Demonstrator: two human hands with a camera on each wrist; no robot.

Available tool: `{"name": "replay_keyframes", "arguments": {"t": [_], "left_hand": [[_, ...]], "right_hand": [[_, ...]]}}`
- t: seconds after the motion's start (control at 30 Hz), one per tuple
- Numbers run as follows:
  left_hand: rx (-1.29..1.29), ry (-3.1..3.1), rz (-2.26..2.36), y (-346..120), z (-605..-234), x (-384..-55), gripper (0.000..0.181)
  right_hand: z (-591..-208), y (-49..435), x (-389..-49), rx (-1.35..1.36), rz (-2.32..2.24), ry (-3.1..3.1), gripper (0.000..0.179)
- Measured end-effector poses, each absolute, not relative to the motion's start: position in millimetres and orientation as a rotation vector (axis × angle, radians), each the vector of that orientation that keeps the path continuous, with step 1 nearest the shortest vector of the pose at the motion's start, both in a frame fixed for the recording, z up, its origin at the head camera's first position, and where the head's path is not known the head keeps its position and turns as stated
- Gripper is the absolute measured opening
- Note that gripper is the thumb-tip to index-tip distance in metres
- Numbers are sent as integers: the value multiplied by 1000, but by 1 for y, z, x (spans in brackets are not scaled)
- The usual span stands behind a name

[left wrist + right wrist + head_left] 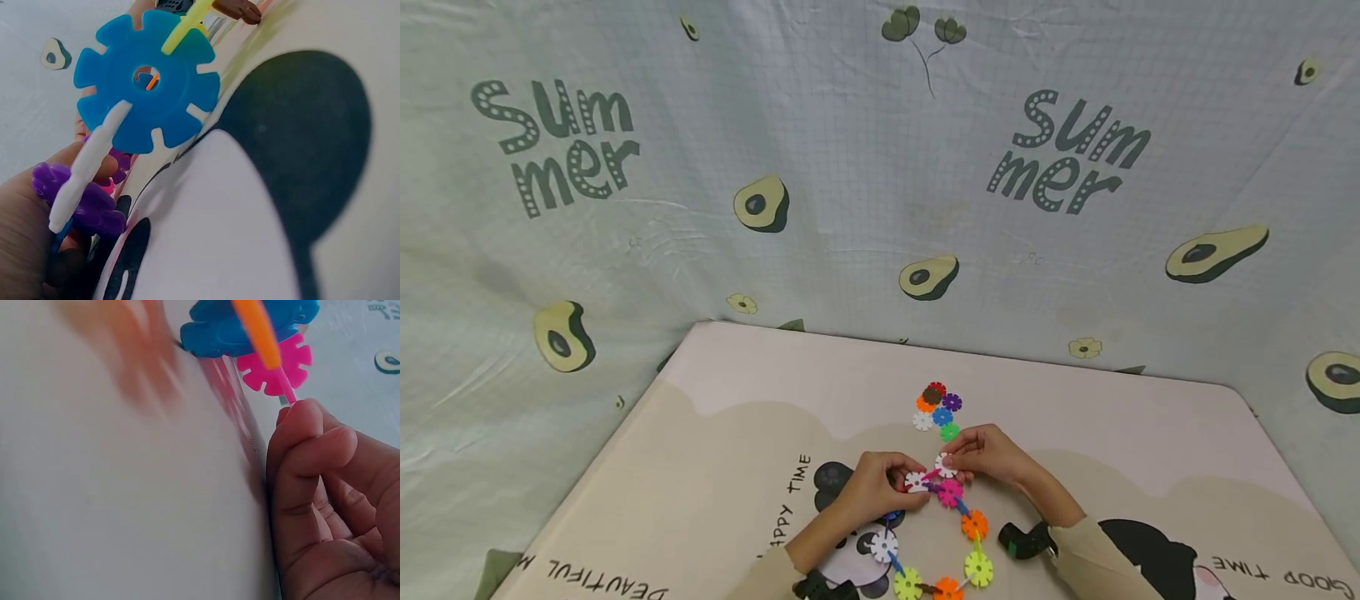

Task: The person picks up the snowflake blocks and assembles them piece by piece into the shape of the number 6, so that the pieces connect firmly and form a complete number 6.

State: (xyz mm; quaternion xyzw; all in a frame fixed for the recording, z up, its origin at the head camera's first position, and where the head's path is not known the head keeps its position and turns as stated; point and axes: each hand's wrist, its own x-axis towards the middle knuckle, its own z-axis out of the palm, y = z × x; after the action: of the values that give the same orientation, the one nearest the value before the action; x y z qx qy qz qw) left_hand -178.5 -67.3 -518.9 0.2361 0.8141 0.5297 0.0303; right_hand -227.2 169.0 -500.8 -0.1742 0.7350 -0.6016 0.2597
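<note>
A ring of notched plastic discs, joined edge to edge, lies on the tabletop in the head view. My left hand grips a white disc at its upper end. Opposite, my right hand pinches another white disc close to a pink disc. An orange disc and a yellow-green disc continue the ring down the right. In the left wrist view, a blue disc stands near the left fingers. The right fingertips cover most of their piece in the right wrist view.
Beyond the hands lies a small cluster of loose discs, among them a purple disc and a green disc. The tabletop carries printed panda pictures and lettering. A curtain with avocado prints hangs behind it.
</note>
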Motion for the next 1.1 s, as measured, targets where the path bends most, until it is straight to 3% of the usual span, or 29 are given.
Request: {"name": "replay_keyframes", "arguments": {"t": [0.53,1.1], "left_hand": [[744,2519,1562,-63,-518,-180,36],[737,2487,1705,-65,-520,-180,30]], "right_hand": [[-502,175,-226,-506,-1597,2025,24],[-501,170,-224,-533,-1628,2034,24]]}}
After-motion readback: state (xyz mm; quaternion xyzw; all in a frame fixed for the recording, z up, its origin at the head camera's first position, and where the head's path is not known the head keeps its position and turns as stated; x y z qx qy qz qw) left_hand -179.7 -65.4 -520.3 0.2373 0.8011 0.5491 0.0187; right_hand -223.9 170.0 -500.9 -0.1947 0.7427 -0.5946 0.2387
